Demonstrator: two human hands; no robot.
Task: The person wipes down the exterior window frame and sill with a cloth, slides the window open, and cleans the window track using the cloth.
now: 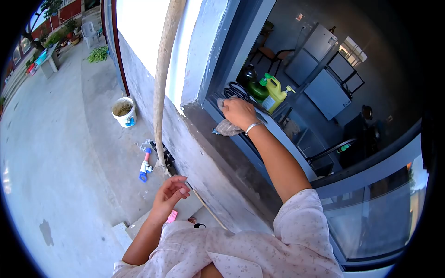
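My right hand (238, 113) is closed on a crumpled grey-brown cloth (229, 128) at the window frame, just above the sill (232, 157). Part of the cloth shows above my fingers and part hangs below them. A bracelet circles that wrist. My left hand (170, 197) is in the air in front of the wall, fingers loosely bent, thumb apart, holding nothing. Just inside the window, beyond my right hand, stand a yellow pump bottle (275, 96), a green bottle (258, 89) and a coiled black cord (235, 91).
A wooden pole (163, 74) stands against the wall left of the window. On the concrete are a white bucket (123, 112) and a blue, white and pink toy-like object (145, 166). Indoors are a fridge (311, 53) and a white chest-like appliance (327, 94). The glass pane (371, 217) is at lower right.
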